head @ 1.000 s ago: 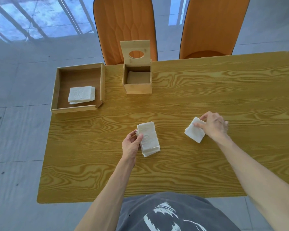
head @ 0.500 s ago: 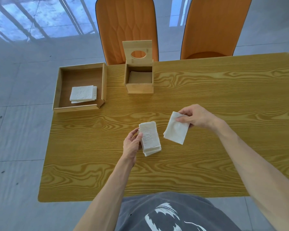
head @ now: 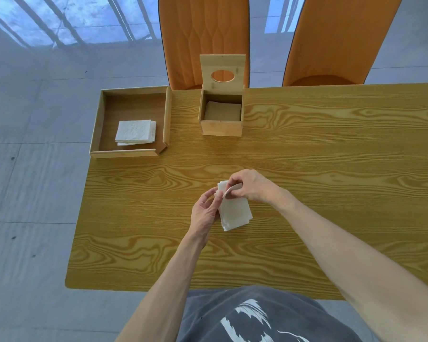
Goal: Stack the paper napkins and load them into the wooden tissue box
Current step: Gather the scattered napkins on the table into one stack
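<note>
- Two hands working one napkin stack (head: 235, 212) on the table (head: 331, 169), lying directly between them.
- Left hand (head: 205, 213) is bracing the stack's left edge, thumb and fingers loosely curled against the side; cannot tell how firmly it is gripping.
- Right hand (head: 247, 187) is pinching a single top napkin (head: 231, 190) at its far corner, the sheet curling up under the fingertips as it is being laid on the stack.
- Wooden tissue box (head: 220, 114) is standing well beyond both hands, lid (head: 222, 69) hinged up, cavity looking empty apart from a brown base panel.
- Wooden tray (head: 130, 153) is sitting far off beyond and to the left of the left hand, holding a second napkin pile (head: 135, 133), not yet collected.
- Handling judgement: napkins are looking very light, soft and floppy; single sheets are bending at a touch and likely sliding over one another.
- Best hold, as a guess: squeeze the whole stack across its two long edges, thumb on top and fingers underneath, rather than by a corner.
- Risk: layers are fanning at the near end, so squaring up before lifting is probably needed.
</note>
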A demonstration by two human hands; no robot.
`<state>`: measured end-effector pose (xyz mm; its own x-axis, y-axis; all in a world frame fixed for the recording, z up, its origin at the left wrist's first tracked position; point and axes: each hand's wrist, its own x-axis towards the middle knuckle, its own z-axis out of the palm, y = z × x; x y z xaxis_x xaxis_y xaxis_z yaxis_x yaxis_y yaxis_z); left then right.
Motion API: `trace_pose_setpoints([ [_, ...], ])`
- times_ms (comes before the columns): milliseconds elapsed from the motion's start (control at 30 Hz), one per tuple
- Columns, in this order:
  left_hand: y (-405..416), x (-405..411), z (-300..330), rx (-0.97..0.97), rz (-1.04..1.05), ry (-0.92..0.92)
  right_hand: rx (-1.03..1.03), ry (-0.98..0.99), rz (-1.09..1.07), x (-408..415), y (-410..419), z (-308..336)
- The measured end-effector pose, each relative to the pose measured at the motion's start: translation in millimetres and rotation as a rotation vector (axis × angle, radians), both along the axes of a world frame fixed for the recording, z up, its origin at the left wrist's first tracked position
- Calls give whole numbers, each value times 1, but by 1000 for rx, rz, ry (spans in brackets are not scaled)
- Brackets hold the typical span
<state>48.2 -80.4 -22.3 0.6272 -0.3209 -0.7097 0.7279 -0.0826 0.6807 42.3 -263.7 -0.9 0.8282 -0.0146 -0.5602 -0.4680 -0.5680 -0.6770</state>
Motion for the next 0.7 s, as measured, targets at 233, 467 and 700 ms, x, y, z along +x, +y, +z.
trace_pose_setpoints([
  [233, 5, 3, 0, -25, -17, 11, 35, -113, -170, -8, 6, -13],
  [467, 4, 1, 0, -13, 3, 11, 55, -163, -240, -18, 9, -16],
  [700, 3, -1, 6, -85, 105, 54, -55, -279, -411, -46, 12, -12],
])
